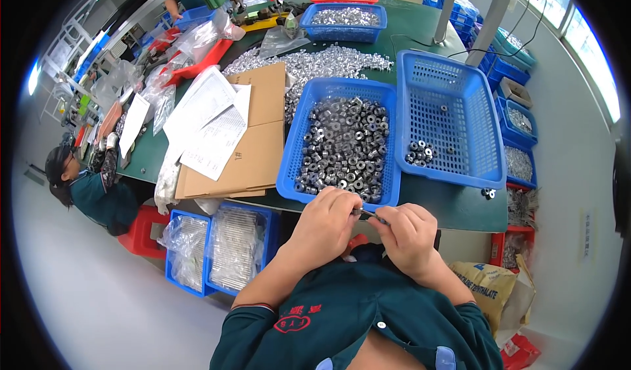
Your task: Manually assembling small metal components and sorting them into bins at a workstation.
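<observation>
The location is a factory workshop, as indicated by the green-topped workbench (453, 209), the perforated blue basket (289, 191) of bored metal cylinders (348, 146), the heap of silver metal parts (328, 64), the blue crates (521, 138) along the wall (575, 173), and a co-worker (108, 192) in a dark green shirt (95, 206).

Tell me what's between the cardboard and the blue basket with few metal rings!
The head view shows another blue basket, heaped with metal rings, and some small silver pieces farther back.
</observation>
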A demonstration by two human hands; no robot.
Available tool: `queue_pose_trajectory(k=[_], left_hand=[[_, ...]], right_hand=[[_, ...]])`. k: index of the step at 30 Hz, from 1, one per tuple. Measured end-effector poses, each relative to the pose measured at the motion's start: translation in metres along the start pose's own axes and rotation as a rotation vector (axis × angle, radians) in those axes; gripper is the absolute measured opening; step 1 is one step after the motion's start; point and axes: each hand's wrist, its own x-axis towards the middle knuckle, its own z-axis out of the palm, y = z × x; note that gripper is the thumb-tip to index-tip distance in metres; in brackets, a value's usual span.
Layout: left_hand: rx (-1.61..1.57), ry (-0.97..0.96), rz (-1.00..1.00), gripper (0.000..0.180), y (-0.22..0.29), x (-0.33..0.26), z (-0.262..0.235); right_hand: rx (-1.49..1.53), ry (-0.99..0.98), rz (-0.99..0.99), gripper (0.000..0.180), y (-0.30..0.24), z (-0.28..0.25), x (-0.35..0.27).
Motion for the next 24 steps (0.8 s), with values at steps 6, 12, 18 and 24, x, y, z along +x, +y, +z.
queue_pose_trajectory(k=[6,12,18,24], left_hand=[[0.048,-0.043,0.106,0.019,0.004,0.026,0.003],[0.105,-0.103,0.354,0.014,-0.013,0.124,0.040],[0.573,-0.677,0.361,0.013,-0.051,0.182,0.120],[0.438,-0.403,0.438,0.009,-0.061,0.184,0.120]], right_hand=[[0.000,0.075,0.087,0.022,0.009,-0.015,-0.003],[0.049,0.168,0.287,0.018,0.014,-0.044,-0.028],[0.098,0.080,0.355,0.016,0.007,-0.043,-0.049],[0.095,0.083,0.403,0.015,0.014,-0.047,-0.055]])
